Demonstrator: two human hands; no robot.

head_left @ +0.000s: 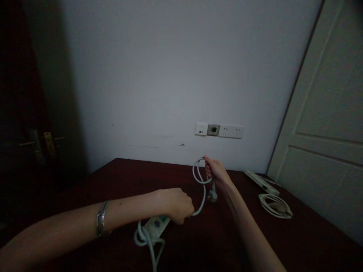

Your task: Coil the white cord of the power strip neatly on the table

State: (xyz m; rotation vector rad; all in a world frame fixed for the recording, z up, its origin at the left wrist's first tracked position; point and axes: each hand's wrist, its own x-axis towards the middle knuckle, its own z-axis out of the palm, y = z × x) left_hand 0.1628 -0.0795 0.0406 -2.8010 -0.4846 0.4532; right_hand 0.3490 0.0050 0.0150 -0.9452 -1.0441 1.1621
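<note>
My right hand point(216, 170) is closed on a loop of white power cord point(194, 174), held above the far part of the dark red table. The cord's plug point(213, 195) dangles just below that hand. My left hand point(177, 206) is closed around the same cord, which runs out past its knuckles toward the right hand. Partly hidden beneath the left hand and wrist lies a pale power strip point(155, 227) with a bluish patch. More cord loops around the strip's near end and runs down toward the bottom edge of the picture.
The dark red table point(136, 173) meets a pale wall carrying a row of sockets point(231, 131). At right lie a second power strip point(262, 183) and a coiled white cord point(275, 206), close to a white panelled door point(326, 113). A door handle point(49, 142) shows at left.
</note>
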